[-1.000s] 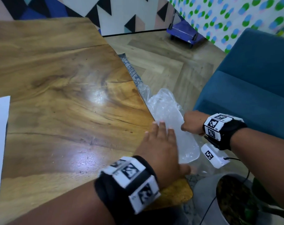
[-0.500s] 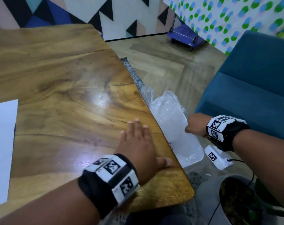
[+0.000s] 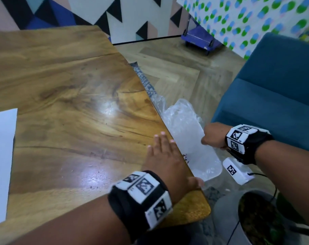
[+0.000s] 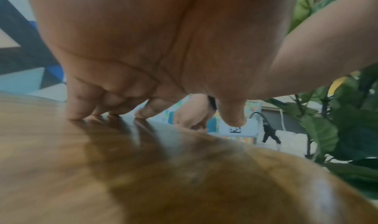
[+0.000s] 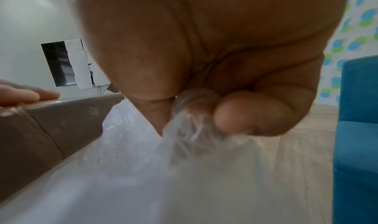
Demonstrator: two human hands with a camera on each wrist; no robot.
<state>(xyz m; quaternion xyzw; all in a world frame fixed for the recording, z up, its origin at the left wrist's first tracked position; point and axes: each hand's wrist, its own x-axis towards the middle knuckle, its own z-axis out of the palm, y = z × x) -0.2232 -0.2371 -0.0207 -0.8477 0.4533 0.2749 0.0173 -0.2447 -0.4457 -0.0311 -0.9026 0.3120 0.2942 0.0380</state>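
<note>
A clear plastic bag (image 3: pixel 189 137) hangs open just off the right edge of the wooden table (image 3: pixel 70 106). My right hand (image 3: pixel 213 137) grips the bag's rim in a fist beside the table; the right wrist view shows the crumpled plastic (image 5: pixel 190 124) pinched between thumb and fingers. My left hand (image 3: pixel 165 156) lies flat on the table near its right edge, fingers straight, thumb (image 3: pixel 196 182) at the edge. In the left wrist view its fingertips (image 4: pixel 75 114) touch the wood.
A white sheet of paper (image 3: pixel 1 156) lies at the table's left. A blue armchair (image 3: pixel 274 96) stands to the right, a potted plant (image 3: pixel 266 220) at the lower right, and a blue cart (image 3: pixel 199 39) by the far wall.
My left hand slid from over the bag leftward onto the table, then back toward the table's right edge. My right hand kept its grip on the bag, barely moving.
</note>
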